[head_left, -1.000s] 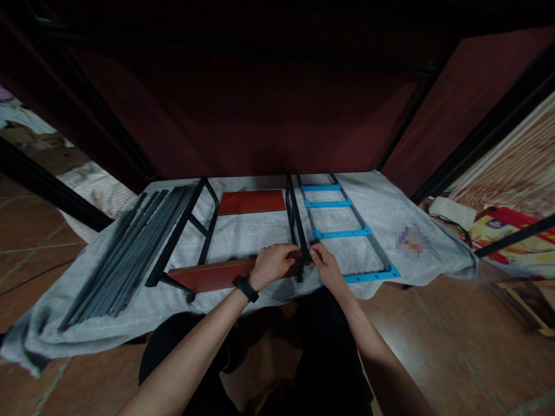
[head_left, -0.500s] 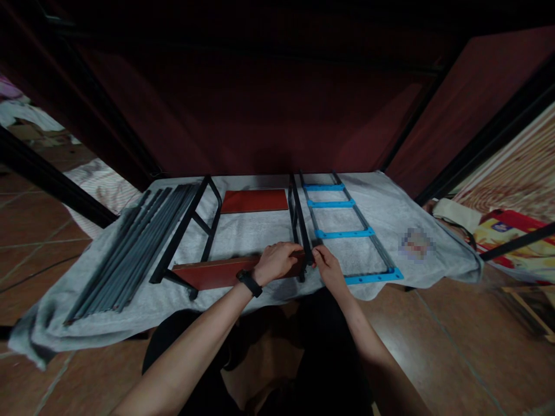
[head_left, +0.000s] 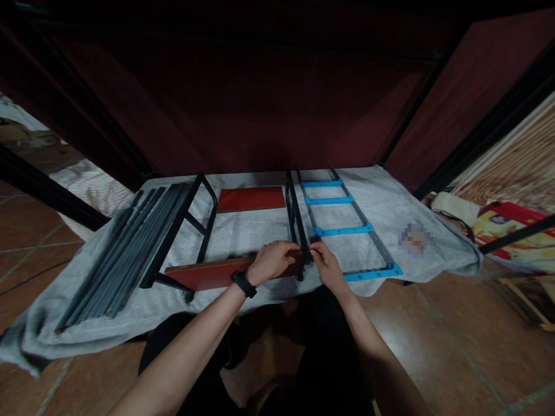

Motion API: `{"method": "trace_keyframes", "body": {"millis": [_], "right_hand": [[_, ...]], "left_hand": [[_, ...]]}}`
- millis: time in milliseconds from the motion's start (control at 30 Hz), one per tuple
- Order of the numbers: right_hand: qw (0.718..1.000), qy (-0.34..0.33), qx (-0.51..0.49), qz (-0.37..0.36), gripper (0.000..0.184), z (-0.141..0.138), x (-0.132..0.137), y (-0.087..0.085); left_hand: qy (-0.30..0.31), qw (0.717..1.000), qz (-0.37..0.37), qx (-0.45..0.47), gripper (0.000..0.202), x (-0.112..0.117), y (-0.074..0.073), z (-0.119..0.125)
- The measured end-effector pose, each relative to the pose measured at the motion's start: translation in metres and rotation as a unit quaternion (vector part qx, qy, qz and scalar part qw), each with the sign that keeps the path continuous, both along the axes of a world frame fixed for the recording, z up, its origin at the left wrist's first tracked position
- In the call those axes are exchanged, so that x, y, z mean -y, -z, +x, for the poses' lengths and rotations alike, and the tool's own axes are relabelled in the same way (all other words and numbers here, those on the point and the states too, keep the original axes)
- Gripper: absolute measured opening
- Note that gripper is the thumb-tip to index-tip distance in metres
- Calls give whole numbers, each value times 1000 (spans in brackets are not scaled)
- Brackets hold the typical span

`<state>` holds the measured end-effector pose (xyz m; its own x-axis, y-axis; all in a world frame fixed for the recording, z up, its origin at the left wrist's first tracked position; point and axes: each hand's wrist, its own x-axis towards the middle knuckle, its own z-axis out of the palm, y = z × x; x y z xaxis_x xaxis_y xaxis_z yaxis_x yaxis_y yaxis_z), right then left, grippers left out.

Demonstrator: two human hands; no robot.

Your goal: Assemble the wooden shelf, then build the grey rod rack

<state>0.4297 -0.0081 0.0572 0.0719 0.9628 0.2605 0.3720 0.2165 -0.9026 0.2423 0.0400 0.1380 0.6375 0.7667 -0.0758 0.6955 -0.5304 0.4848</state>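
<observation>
My left hand, with a dark watch on its wrist, closes over the right end of a reddish-brown board. The board stands on its long edge between two black metal frames, the left one and the right one. At the near end of the right frame, my right hand has its thumb and fingers pinched together. Anything between those fingertips is too small to make out. A second reddish-brown board lies flat between the frames, farther back.
A bundle of grey tubes lies left on the grey cloth. Right of the frames is a ladder-like rack of grey tubes with blue crosspieces. Dark posts and a dark red panel enclose the back. A red-yellow bag sits far right.
The view has shifted slightly. Both hands stay at the board's right end and the frame, with only small finger movement at the right hand.
</observation>
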Motion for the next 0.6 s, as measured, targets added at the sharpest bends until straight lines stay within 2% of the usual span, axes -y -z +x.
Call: {"method": "trace_keyframes", "body": {"millis": [200,367,467,600], "right_hand": [[1000,10,-27,12,19,1,1,1],[1000,14,5,6,23,1,1,-1],[999,12,48,-11,33,2,0,-5],[998,25,53,-38,44,-1,-3,-11]], "left_hand": [[6,999,-29,23,31,-9,7,-1],[11,999,-39,30,30,-11,8,1],[16,999,-35,23,29,-10,6,3],[19,999,-29,9,29,-8,3,3]]}}
